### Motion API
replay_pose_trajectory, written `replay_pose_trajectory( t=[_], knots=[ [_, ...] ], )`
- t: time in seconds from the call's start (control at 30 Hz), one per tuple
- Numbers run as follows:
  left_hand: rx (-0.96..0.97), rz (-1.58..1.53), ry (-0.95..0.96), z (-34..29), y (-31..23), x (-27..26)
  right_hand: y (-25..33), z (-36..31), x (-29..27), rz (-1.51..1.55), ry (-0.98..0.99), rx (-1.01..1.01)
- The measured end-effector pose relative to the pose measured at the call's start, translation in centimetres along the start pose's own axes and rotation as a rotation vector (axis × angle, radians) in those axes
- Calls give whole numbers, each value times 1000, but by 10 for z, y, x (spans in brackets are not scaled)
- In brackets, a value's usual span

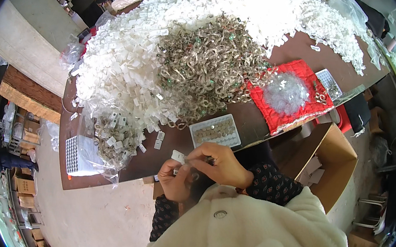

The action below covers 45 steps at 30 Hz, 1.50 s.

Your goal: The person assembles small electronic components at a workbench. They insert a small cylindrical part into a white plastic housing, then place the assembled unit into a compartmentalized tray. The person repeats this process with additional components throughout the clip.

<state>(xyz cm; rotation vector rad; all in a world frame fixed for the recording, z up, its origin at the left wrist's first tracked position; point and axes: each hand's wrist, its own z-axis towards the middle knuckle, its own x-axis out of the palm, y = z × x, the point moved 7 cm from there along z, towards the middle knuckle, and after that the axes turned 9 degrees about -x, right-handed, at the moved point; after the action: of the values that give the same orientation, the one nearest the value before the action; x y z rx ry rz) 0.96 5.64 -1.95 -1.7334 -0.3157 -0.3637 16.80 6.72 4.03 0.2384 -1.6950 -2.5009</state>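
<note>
Close to my body, at the table's near edge, my left hand [175, 183] is closed with a small white tag [178, 156] held up at its fingertips. My right hand [220, 164] meets it from the right, thumb and fingers pinched at the tag's edge; what they grip there is too small to make out. Just beyond the hands lies a white tray [215, 130] with small round discs in its hollows. Several loose white tags [159, 140] rest left of it on the brown table [164, 161].
A tangled heap of shiny beige loops [209, 66] sits amid a large spread of white tags [116, 70]. To the right is a red cloth [284, 118] with clear plastic bits. Stacked white trays [77, 156] stand left beside a filled clear bag [118, 141]. An open cardboard box [335, 163] is at right.
</note>
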Motion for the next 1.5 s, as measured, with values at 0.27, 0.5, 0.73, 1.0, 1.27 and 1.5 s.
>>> replay_pose_trajectory(
  t=[0.27,0.5,0.73,1.0,1.27,1.5],
  knots=[
    [65,-60,-19,0,-1,-3,-5,-4,4,183,-51,55],
    [30,-116,-115,1,0,0,5,-2,3,-62,-54,-95],
    [66,-263,-171,-7,6,5,7,-3,8,-156,-65,-131],
    [161,-197,-87,-4,-2,9,5,4,9,-131,-110,-40],
    [148,-130,-116,-1,1,1,-15,6,11,77,-32,135],
    [-110,-361,-94,0,20,0,-20,-1,17,52,-81,118]
  ],
)
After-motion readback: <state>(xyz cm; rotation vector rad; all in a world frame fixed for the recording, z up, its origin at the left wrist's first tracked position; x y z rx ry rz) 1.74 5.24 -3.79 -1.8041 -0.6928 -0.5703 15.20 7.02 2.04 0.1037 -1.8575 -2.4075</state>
